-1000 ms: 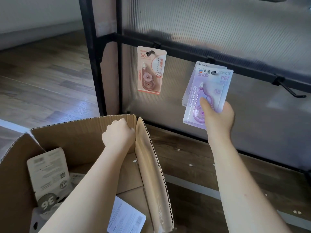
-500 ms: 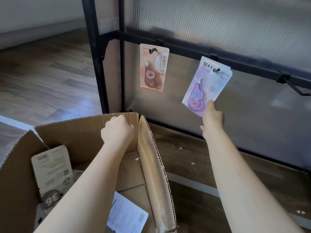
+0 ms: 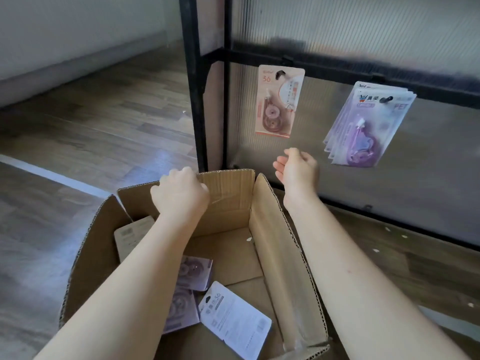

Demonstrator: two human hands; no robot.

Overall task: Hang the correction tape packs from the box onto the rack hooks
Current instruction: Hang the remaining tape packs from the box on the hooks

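Note:
Several purple correction tape packs (image 3: 368, 126) hang tilted on a rack hook (image 3: 387, 99). One pink pack (image 3: 279, 100) hangs on the hook to their left. My right hand (image 3: 298, 167) hovers below and between them, holding nothing, its fingers loosely curled. My left hand (image 3: 179, 193) grips the top edge of the far flap of the cardboard box (image 3: 285, 268). Inside the box lie more packs: a white-backed one (image 3: 233, 320), purple ones (image 3: 192, 274) and a beige one (image 3: 132, 235), partly hidden by my left arm.
The rack has a black crossbar (image 3: 337, 71) and a black upright post (image 3: 192, 81) in front of a ribbed translucent panel. Its base rail runs along the wooden floor (image 3: 91, 120) behind the box. The box's right flap stands upright.
My right hand has let go of the purple packs, which now hang on the hook. It has dropped down and to the left, toward the box. The left hand stays on the flap.

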